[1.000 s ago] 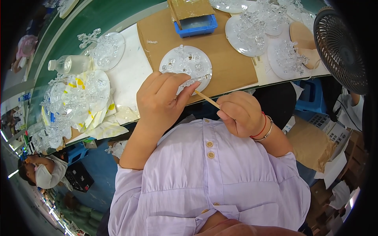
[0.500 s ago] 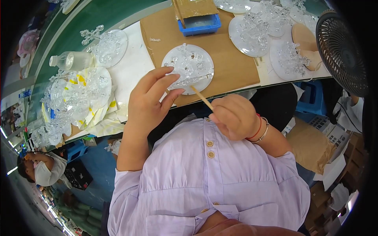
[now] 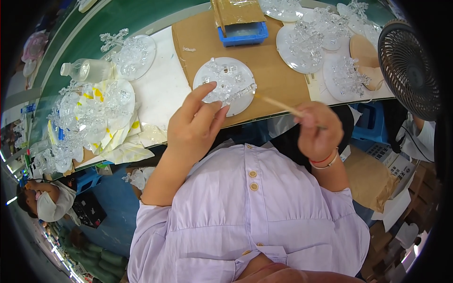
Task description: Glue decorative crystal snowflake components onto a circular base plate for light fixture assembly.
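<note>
A round clear plastic disc (image 3: 243,101) with small transparent pieces on it lies on brown cardboard in front of me. The fingers of my left hand (image 3: 194,125) are on its lower left part, thumb and fingertips at the clear pieces. Whether they pinch one of these is hard to make out. My right hand (image 3: 321,129), slightly blurred, is closed on a thin wooden stick (image 3: 278,104). The stick slants up and left, its tip beside the disc's right edge.
A blue tray (image 3: 244,38) partly covered with cardboard stands beyond the disc. More discs with clear pieces (image 3: 299,49) lie at the right, near a black fan (image 3: 409,70). At the left are a clear bottle (image 3: 87,70) and a heap of clear parts (image 3: 89,118) on yellow-marked paper.
My right hand has moved right with the stick, whose tip went from the disc's lower part to its right edge. The disc has turned slightly under my left hand, which shifted right.
</note>
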`<state>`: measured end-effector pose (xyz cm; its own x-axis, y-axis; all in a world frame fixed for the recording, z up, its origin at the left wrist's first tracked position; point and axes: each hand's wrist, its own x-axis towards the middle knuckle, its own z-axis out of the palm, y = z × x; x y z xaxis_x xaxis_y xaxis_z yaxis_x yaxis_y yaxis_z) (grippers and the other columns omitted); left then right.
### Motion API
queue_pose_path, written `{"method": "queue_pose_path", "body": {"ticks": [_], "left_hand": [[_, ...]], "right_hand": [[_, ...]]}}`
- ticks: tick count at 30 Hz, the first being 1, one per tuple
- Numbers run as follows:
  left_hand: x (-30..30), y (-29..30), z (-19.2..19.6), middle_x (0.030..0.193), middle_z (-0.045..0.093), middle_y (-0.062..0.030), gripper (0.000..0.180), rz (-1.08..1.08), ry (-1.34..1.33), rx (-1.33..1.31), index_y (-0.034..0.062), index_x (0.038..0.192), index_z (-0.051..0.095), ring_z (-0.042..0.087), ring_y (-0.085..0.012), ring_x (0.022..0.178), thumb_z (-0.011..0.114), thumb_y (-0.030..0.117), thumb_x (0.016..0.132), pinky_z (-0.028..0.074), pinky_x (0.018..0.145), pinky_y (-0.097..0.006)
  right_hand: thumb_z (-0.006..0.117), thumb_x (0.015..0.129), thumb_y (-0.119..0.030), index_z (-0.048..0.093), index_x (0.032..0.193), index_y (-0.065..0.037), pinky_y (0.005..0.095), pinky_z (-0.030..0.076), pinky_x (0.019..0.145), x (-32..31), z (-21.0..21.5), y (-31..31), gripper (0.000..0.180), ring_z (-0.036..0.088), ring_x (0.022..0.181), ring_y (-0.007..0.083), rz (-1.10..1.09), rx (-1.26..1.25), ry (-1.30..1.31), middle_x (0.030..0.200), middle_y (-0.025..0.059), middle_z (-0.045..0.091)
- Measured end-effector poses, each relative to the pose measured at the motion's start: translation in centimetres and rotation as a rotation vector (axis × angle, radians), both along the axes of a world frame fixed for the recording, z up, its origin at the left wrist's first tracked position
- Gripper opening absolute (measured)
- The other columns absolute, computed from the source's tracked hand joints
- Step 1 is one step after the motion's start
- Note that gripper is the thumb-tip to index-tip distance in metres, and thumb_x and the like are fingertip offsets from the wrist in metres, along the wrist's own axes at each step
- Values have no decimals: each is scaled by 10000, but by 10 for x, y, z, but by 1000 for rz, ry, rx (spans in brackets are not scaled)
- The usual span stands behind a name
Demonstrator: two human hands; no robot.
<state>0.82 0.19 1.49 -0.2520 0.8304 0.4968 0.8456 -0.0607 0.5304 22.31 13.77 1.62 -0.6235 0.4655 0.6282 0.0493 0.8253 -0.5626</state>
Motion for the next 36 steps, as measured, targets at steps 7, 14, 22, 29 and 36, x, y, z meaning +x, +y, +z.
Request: {"method": "queue_pose_path", "body": {"ticks": [7,14,22,29,36], "left_hand": [[11,12,-3,1141,625,-134,184,103,154,40,12,822,640,619,-173,608,784,25,709,506,540,-286],[-7,10,4,1156,617,-123,271,87,38,-25,42,936,664,612,-261,905,800,111,712,504,751,-351],[-32,5,10,1233,590,-116,494,-126,-43,-158,80,1164,629,561,-337,1111,807,160,710,469,925,-387],[-25,6,3,1105,645,-94,454,-83,-72,-151,73,1136,638,624,-289,982,794,129,714,510,828,-365],[-9,5,2,987,657,-92,450,17,-18,-116,66,1101,649,639,-280,873,812,131,687,520,746,-355]], "right_hand": [[530,977,-87,559,977,19,226,458,530,-44,29,49,109,583,604,120,-160,175,158,762,136,655],[647,906,-105,588,925,-49,300,419,479,-103,11,84,84,541,499,240,-224,262,49,606,93,559],[619,929,-102,592,926,-37,257,435,488,-95,7,90,71,584,522,161,-252,241,46,647,73,629],[547,976,-102,563,990,18,212,458,540,-54,14,72,122,582,608,89,-271,104,109,826,106,668],[474,992,-74,526,994,24,223,452,544,-6,15,21,111,554,590,115,-92,-62,204,821,164,651]]}}
